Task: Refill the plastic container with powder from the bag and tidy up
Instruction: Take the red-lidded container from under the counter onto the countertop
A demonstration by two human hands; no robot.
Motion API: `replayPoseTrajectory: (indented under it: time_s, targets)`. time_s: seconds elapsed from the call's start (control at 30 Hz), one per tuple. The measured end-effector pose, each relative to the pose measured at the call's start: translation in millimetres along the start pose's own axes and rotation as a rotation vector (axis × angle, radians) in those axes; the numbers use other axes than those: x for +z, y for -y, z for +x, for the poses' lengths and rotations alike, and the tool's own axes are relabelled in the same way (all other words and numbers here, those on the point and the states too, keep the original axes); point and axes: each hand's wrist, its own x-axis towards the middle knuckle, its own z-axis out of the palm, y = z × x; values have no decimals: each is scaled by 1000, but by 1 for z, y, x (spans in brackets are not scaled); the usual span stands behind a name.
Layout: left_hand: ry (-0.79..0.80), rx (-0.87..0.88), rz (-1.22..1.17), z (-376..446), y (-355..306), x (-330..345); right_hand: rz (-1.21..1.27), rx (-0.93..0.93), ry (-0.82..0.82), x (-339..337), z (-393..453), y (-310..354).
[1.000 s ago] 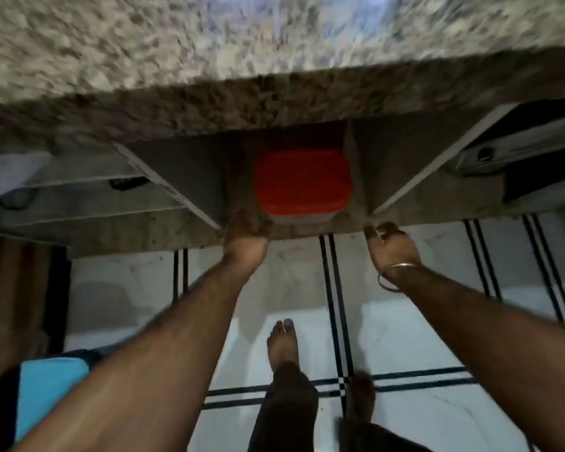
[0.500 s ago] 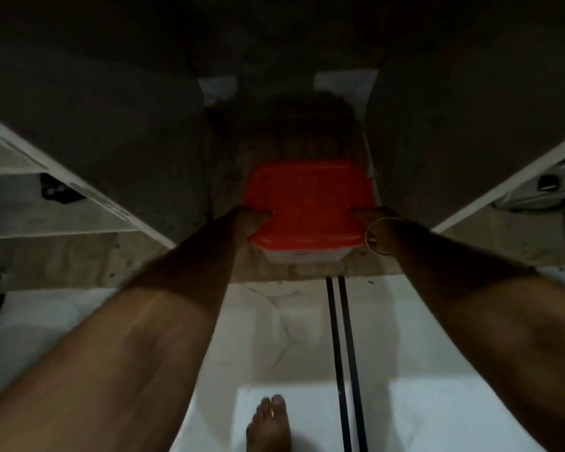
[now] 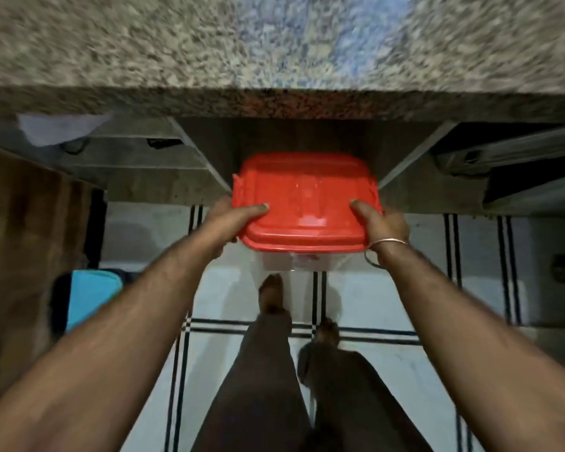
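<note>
Mid-frame, the left hand (image 3: 229, 220) and right hand (image 3: 380, 223) grip a red-lidded container (image 3: 304, 203) by its sides, below the granite worktop (image 3: 177, 44) across the top, above the tiled floor (image 3: 356, 295).

- Container (image 3: 304, 203) sits between the left hand (image 3: 229, 220) and right hand (image 3: 380, 223), just below the tabletop (image 3: 274, 44) front edge.
- Floor (image 3: 372, 288) lies beneath.

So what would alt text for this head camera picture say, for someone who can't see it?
Seen from above, a person's left hand and right hand hold a clear plastic container with a red lid by its sides, just below a speckled granite countertop. Beneath are bare feet on white floor tiles with black lines.
</note>
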Motion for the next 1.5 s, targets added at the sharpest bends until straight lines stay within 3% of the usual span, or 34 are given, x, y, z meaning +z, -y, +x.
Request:
replayPoseTrajectory:
  time_s: [0.23,0.53,0.73,0.97,1.33,1.5]
  targets:
    - [-95,135,149,-176,-75,-67,-443,-306,216,-122,-134,91]
    - [-321,431,83,-263,-254,-144,-281,-684,40,-202,-211,282]
    - [-384,587,37,-206,-357,-167,-244,-784,-73,-179,-173,395]
    - [-404,545,74,-77,-427,-172,-251,-691,-162,-121,-87,465]
    - [-282,513,87,2,-454,-175,-232,-648,-184,-102,-26,494]
    - [-451,576,230,-6,-453,-178,-267,-678,-244,-100,-11,494]
